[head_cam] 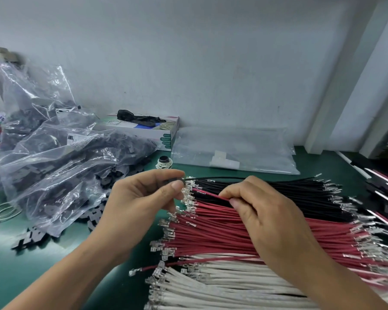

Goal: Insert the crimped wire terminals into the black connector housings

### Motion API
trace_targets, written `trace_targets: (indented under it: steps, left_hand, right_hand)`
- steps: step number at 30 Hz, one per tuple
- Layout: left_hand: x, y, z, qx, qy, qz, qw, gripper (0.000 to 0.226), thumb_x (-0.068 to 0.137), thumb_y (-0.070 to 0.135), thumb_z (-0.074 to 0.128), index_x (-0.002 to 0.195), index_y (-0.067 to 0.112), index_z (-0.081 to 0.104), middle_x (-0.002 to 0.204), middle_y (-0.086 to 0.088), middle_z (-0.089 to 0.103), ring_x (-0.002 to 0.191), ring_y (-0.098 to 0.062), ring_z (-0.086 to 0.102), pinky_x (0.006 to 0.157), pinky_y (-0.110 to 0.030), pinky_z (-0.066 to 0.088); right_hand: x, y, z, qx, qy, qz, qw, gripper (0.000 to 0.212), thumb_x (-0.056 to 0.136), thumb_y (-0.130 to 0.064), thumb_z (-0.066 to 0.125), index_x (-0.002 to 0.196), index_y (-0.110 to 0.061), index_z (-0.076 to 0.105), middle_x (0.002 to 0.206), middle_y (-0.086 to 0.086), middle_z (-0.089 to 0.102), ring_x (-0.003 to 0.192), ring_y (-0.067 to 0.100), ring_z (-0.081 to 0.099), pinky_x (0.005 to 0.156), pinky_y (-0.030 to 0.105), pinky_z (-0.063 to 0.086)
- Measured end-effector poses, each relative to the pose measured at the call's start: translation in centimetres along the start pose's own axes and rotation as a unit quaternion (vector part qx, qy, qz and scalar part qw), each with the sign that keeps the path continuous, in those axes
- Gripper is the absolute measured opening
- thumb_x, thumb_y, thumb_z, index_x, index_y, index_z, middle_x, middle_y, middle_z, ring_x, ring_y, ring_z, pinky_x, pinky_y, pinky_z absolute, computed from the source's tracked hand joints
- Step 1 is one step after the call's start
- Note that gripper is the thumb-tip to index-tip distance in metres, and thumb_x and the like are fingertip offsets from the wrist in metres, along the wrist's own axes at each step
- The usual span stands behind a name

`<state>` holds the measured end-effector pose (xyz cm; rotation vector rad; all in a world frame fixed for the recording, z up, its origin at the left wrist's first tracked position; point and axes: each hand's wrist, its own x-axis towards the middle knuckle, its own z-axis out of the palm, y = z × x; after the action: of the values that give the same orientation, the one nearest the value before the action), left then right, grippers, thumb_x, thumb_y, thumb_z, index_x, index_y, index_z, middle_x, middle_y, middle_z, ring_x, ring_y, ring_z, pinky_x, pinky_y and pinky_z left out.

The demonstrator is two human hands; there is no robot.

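Observation:
My left hand point(143, 195) pinches a small black connector housing point(174, 181) between thumb and fingers; the housing is mostly hidden. A black wire point(215, 178) runs from the housing to the right, its terminal end at the housing's mouth. My right hand point(262, 206) pinches a red wire point(208, 194) lifted off the pile. Below lie rows of crimped wires: black wires point(278, 191), red wires point(233, 233) and white wires point(222, 285), metal terminals at both ends.
Clear plastic bags of black housings point(65, 166) lie at the left, with loose housings point(31, 238) spilled on the green mat. A glove box point(152, 128), a small spool point(164, 163) and a flat clear bag point(233, 148) sit by the wall. Finished assemblies point(383, 189) lie at the right.

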<state>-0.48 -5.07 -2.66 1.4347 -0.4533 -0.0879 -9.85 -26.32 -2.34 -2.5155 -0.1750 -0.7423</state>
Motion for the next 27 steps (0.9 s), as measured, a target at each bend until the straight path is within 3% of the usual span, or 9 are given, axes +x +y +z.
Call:
trace_targets:
  steps: [5, 8, 10, 13, 18, 27]
  left_hand:
    - [0.3, 0.5, -0.9, -0.092, -0.047, -0.045, 0.994, 0.04, 0.072, 0.032, 0.085, 0.102, 0.007, 0.08, 0.076, -0.014, 0.07, 0.061, -0.018, 0.059, 0.059, -0.022, 0.053]
    - [0.2, 0.3, -1.0, -0.115, -0.089, -0.071, 0.987, 0.059, 0.063, 0.041, 0.095, 0.106, 0.005, 0.078, 0.076, -0.014, 0.07, 0.062, -0.017, 0.058, 0.059, -0.023, 0.052]
    - [0.1, 0.2, -0.8, -0.126, -0.107, -0.08, 0.983, 0.059, 0.063, 0.041, 0.095, 0.106, 0.005, 0.078, 0.075, -0.012, 0.069, 0.062, -0.016, 0.058, 0.058, -0.023, 0.051]
    - [0.0, 0.2, -0.7, -0.147, -0.126, -0.087, 0.977, 0.055, 0.068, 0.038, 0.093, 0.108, 0.004, 0.077, 0.074, -0.009, 0.068, 0.061, -0.015, 0.057, 0.06, -0.023, 0.052]
    - [0.1, 0.2, -0.8, -0.168, -0.14, -0.097, 0.971, 0.053, 0.072, 0.035, 0.091, 0.11, 0.003, 0.076, 0.074, -0.008, 0.067, 0.06, -0.013, 0.058, 0.061, -0.023, 0.052]
    - [0.0, 0.4, -0.7, -0.175, -0.151, -0.106, 0.967, 0.054, 0.07, 0.036, 0.093, 0.11, 0.003, 0.077, 0.075, -0.009, 0.067, 0.059, -0.014, 0.057, 0.06, -0.025, 0.051]
  right_hand:
    - [-0.1, -0.2, -1.0, 0.032, 0.06, -0.039, 0.997, 0.011, 0.097, -0.034, 0.063, 0.097, -0.031, 0.074, 0.09, -0.016, 0.06, 0.082, 0.01, 0.063, 0.068, 0.016, 0.046]
    - [-0.3, -0.3, -0.8, 0.047, 0.063, -0.062, 0.995, 0.019, 0.097, -0.023, 0.065, 0.11, -0.027, 0.077, 0.088, -0.014, 0.059, 0.075, 0.013, 0.062, 0.063, 0.021, 0.049]
    - [-0.4, -0.6, -0.7, 0.047, 0.078, -0.07, 0.993, 0.023, 0.097, -0.021, 0.064, 0.115, -0.026, 0.076, 0.087, -0.014, 0.059, 0.072, 0.013, 0.061, 0.061, 0.021, 0.048]
    - [-0.5, -1.1, -0.7, 0.038, 0.108, -0.057, 0.992, 0.016, 0.094, -0.023, 0.065, 0.102, -0.024, 0.078, 0.087, -0.017, 0.057, 0.072, 0.009, 0.059, 0.064, 0.014, 0.042]
    - [-0.5, -1.5, -1.1, 0.026, 0.115, -0.043, 0.992, 0.01, 0.092, -0.026, 0.066, 0.086, -0.028, 0.074, 0.082, -0.017, 0.057, 0.075, 0.008, 0.06, 0.062, 0.02, 0.045]
    - [-0.4, -1.5, -0.8, 0.057, 0.155, -0.044, 0.985, 0.012, 0.093, -0.024, 0.066, 0.09, -0.019, 0.076, 0.083, -0.014, 0.057, 0.074, 0.015, 0.06, 0.062, 0.027, 0.048]
